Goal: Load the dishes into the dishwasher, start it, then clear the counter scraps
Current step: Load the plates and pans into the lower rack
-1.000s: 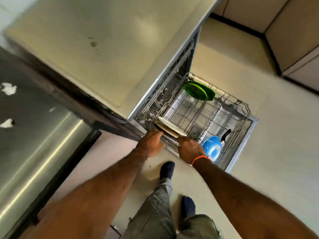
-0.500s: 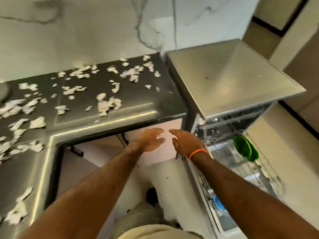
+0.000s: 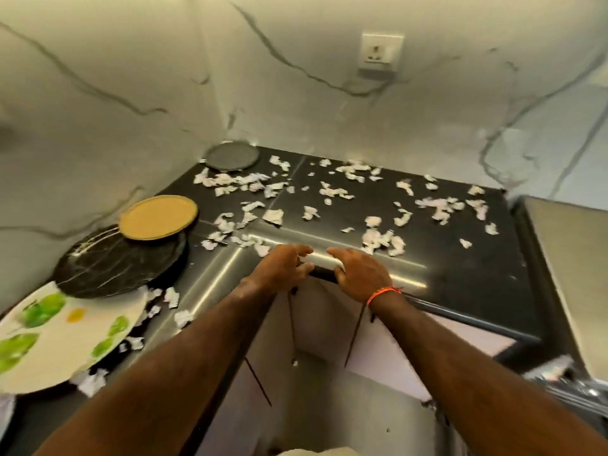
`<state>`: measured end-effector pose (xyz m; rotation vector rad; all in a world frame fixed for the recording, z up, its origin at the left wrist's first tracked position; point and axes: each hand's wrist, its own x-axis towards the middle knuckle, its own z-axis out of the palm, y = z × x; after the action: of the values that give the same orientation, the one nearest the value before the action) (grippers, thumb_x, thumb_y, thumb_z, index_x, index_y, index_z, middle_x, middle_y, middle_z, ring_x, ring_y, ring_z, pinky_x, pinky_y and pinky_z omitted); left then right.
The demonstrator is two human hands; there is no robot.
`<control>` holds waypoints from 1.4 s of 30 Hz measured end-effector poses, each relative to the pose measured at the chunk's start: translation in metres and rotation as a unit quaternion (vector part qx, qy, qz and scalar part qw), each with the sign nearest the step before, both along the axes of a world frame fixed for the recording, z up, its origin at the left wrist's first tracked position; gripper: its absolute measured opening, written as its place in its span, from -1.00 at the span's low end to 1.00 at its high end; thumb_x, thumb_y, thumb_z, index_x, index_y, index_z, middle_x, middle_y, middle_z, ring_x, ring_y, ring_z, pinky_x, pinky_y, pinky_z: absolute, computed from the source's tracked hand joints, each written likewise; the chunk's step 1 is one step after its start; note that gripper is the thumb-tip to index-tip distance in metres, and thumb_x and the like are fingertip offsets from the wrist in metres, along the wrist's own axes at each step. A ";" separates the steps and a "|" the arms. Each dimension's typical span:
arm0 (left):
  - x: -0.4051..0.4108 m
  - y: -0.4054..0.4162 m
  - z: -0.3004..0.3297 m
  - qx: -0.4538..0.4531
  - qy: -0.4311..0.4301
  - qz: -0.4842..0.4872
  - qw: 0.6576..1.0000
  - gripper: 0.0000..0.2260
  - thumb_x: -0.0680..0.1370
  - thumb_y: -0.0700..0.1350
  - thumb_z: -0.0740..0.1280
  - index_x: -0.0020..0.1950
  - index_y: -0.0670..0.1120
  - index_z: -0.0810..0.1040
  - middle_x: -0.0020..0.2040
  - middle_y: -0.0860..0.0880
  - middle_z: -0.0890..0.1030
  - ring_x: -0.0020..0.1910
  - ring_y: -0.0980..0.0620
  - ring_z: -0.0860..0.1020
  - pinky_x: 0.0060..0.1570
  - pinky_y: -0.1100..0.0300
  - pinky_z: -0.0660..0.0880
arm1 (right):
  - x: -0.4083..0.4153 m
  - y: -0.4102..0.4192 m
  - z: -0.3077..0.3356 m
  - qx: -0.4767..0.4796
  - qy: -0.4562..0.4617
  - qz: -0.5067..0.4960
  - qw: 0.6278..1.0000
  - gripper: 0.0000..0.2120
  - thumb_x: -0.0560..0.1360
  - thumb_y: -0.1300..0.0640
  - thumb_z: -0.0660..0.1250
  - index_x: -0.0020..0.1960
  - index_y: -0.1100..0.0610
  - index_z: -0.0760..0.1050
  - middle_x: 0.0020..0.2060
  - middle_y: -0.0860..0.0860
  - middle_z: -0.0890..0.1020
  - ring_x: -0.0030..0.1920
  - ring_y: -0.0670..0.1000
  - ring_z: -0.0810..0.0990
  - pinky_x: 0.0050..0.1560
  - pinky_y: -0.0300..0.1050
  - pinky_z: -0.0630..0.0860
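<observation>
At the bottom of the frame both forearms reach forward from the lower corners toward the middle. The left hand (image 3: pixel 285 270) hangs over the front edge of the dark counter (image 3: pixel 460 268) just left of centre, fingers loosely spread and a little bent, holding nothing. The right hand (image 3: pixel 360 275) sits just beside it, apart from it, fingers likewise relaxed and empty, with an orange wristband (image 3: pixel 383 293) at the wrist. Whether either hand touches the counter edge cannot be told.

At the lower left a large white plate with green blotches (image 3: pixel 65 334) lies on the counter, its far rim under a black marbled plate (image 3: pixel 115 264). A tan plate (image 3: pixel 158 217) rests on the far rim of the black one, left of centre. Farther back, in the corner near the upper middle, a grey plate (image 3: pixel 231 156) lies flat by the wall.

Torn white paper scraps (image 3: pixel 329 205) are strewn across the counter from just ahead of the hands to the back wall, with a few more beside the white plate. At the right edge the pale top of the dishwasher (image 3: pixel 572 278) adjoins the counter, with a blurred bit of its metal interior at lower right. A marble-veined wall (image 3: pixel 131 77) rises behind, bearing a wall socket (image 3: pixel 381 54) at the upper middle.
</observation>
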<state>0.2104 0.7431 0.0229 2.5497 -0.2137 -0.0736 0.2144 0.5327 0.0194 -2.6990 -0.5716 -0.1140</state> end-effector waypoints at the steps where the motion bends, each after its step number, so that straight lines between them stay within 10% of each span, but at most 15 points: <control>1: 0.002 0.020 0.000 0.005 -0.008 0.019 1.000 -0.60 0.55 0.06 0.41 0.38 0.03 0.56 0.25 0.03 0.65 0.17 0.07 0.62 0.22 0.10 0.55 | 0.007 0.019 -0.001 0.000 -0.004 0.014 1.000 -0.54 0.54 0.09 0.28 0.44 -0.04 0.45 0.28 0.03 0.61 0.22 0.12 0.59 0.22 0.03 0.52; 31: 0.076 0.319 -0.042 0.035 0.067 0.403 0.912 -0.59 0.57 -0.02 0.39 0.40 -0.09 0.53 0.34 -0.06 0.58 0.33 -0.05 0.51 0.35 0.07 0.42 | 0.245 0.402 -0.050 -0.115 -0.020 0.415 0.902 -0.50 0.50 0.10 0.32 0.44 0.02 0.43 0.37 0.04 0.52 0.38 0.12 0.43 0.36 0.09 0.40; 42: 0.077 0.326 -0.048 0.086 0.019 0.416 0.905 -0.56 0.58 -0.14 0.38 0.46 0.01 0.47 0.46 0.00 0.46 0.44 -0.03 0.37 0.48 0.05 0.30 | 0.258 0.418 -0.054 -0.119 -0.137 0.485 0.856 -0.84 0.42 0.06 0.36 -0.01 0.06 0.54 -0.10 0.04 0.61 -0.06 0.12 0.57 -0.11 0.03 0.51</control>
<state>0.2870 1.0689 -0.0255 2.5883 0.9348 0.1949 0.4722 0.9503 -0.0349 -2.2669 -2.0526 -0.1548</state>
